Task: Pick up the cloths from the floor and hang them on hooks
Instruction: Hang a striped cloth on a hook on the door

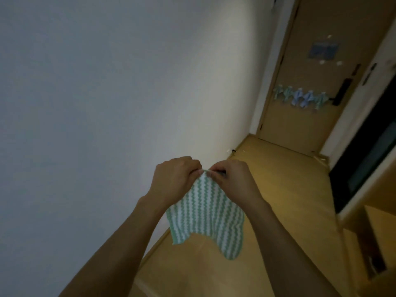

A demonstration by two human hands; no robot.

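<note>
a pale wall (96, 103) fills the left and upper left of the frame. at lower centre the left hand (171, 181) has its fingers curled in tight, pinching the top corner of a green and white striped cloth (203, 215); the back of the hand faces the camera and the forearm rises from the lower left edge. the cloth hangs down from that pinched corner, spread in a rough diamond above the wooden floor (278, 189), its lower edge wavy and free. just right of the corner the right hand (231, 179) also pinches the same top edge, fingers bent narrow, fingertips nearly meeting those of the left; its forearm comes up from the lower right. in the upper right of the frame a door (310, 114) carries a row of hung cloths (300, 97), green and blue, well apart from the hands.
</note>
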